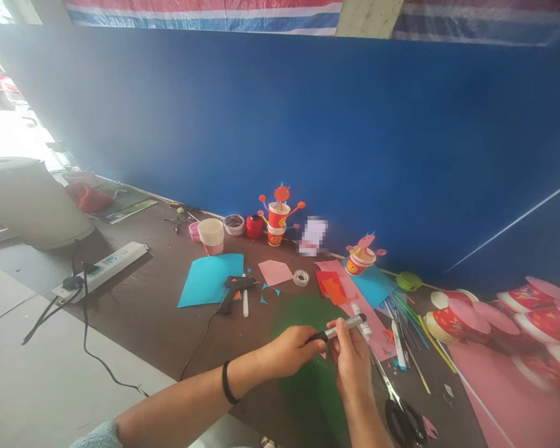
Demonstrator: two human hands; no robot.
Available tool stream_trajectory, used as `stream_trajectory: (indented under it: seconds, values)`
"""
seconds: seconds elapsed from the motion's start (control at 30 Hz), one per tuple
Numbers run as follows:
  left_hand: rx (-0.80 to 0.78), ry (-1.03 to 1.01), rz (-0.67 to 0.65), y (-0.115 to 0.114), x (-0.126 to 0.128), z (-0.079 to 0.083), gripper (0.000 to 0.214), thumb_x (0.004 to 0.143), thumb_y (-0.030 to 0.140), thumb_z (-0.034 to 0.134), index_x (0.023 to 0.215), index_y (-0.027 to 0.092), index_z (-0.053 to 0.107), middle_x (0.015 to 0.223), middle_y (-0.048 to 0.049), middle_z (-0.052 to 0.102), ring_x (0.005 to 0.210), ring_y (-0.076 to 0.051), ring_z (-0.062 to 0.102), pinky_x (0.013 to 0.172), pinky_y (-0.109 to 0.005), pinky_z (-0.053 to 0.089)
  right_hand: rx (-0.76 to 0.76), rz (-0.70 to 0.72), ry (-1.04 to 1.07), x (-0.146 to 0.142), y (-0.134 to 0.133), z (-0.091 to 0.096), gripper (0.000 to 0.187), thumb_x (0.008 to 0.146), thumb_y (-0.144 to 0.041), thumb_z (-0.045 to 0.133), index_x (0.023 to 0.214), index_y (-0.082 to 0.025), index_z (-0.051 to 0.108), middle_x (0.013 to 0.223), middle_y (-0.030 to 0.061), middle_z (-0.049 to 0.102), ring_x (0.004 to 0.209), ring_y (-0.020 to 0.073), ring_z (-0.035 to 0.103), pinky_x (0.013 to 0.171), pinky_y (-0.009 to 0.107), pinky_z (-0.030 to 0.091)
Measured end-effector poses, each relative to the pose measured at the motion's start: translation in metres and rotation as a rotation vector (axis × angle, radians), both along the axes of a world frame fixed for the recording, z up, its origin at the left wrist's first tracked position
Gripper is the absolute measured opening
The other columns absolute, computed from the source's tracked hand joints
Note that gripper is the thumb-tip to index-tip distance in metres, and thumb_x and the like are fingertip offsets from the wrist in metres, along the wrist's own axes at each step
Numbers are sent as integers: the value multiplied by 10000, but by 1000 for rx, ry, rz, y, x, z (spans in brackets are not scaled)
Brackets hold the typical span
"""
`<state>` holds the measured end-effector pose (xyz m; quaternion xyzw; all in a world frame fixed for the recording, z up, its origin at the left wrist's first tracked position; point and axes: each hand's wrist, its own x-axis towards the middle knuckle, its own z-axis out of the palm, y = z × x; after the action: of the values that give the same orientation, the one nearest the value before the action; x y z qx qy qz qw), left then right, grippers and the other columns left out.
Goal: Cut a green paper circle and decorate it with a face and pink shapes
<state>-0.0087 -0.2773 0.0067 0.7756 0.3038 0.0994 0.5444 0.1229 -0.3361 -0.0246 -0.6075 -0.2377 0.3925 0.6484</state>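
Both my hands are on a grey-and-black marker pen point(330, 334) held above a green round patch point(308, 386) on the table. My left hand point(289, 351) is closed round its left, black end. With thumb and fingers my right hand point(352, 358) pinches it nearer the right end, whose black tip points up and to the right. A small pink bit shows between the hands; what it belongs to is hidden. Black-handled scissors point(399, 407) lie just right of my right hand. Under the marker's right end is a pink paper strip point(378, 339).
A black glue gun point(233, 291) lies by blue paper point(205, 280). Stacked paper cups point(211, 235), tape point(301, 277) and decorated red cups point(279, 216) stand beyond. Pipe cleaners and pens are on the right, near more red cups point(462, 320). A power strip point(107, 267) trails cords left.
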Motion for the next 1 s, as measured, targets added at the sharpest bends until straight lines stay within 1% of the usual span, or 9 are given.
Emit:
stream_trajectory:
  seconds: [0.1,0.23,0.4,0.47,0.6,0.77,0.87,0.93,1.0]
  values:
    - [88,38,-1,1,2,1,326,882,418,398,773,142,532,646,23,444,580,-100,377,522,-213,280,-7,-29,1,0,-1,-1,476,711,-638,595,749,-163,577,475,-80,374,415,73,357,377,194,268]
    - [-64,6,-66,2,5,-2,387,899,459,340,839,137,546,662,16,465,566,-101,385,508,-203,305,5,-58,14,-1,-1,-2,467,728,-633,579,757,-168,568,474,-72,401,425,88,407,385,201,282]
    - [212,89,26,-1,8,-2,283,873,369,412,771,150,560,650,0,488,589,-120,407,551,-223,291,18,-73,30,0,2,-7,445,734,-610,586,785,-168,573,484,-64,439,426,101,436,399,216,336]
    - [124,57,32,-1,9,-3,278,867,376,419,757,152,543,643,10,472,575,-112,396,538,-221,286,18,-83,48,1,2,-9,440,727,-607,593,771,-171,572,495,-58,455,441,110,460,413,224,368]
    - [-241,-72,8,0,10,-10,330,866,454,394,774,155,498,598,49,392,513,-84,328,476,-207,264,17,-81,46,2,4,-9,447,712,-616,603,741,-170,573,492,-55,453,438,107,449,396,216,350]
    - [-297,-146,27,4,11,-15,392,813,542,465,744,156,476,585,54,378,509,-76,302,470,-209,237,35,-105,50,3,7,-2,456,697,-618,616,724,-165,577,487,-58,434,427,97,426,383,209,333]
    - [-395,-155,-17,5,13,-14,409,836,566,382,762,172,465,528,78,298,460,-81,252,448,-221,225,52,-118,60,3,8,5,464,679,-624,629,707,-165,573,505,-51,458,439,96,439,392,208,345]
    - [-354,-147,-6,4,15,-10,400,840,556,387,742,175,462,536,66,324,473,-86,275,461,-225,226,67,-137,78,1,9,8,470,656,-626,648,693,-164,572,494,-59,441,430,88,424,389,202,339]
    - [-228,-142,48,3,17,-4,395,820,546,458,704,169,467,583,38,396,524,-89,324,487,-227,221,86,-153,98,-2,9,11,466,650,-620,654,685,-163,571,467,-75,400,405,77,392,374,195,316]
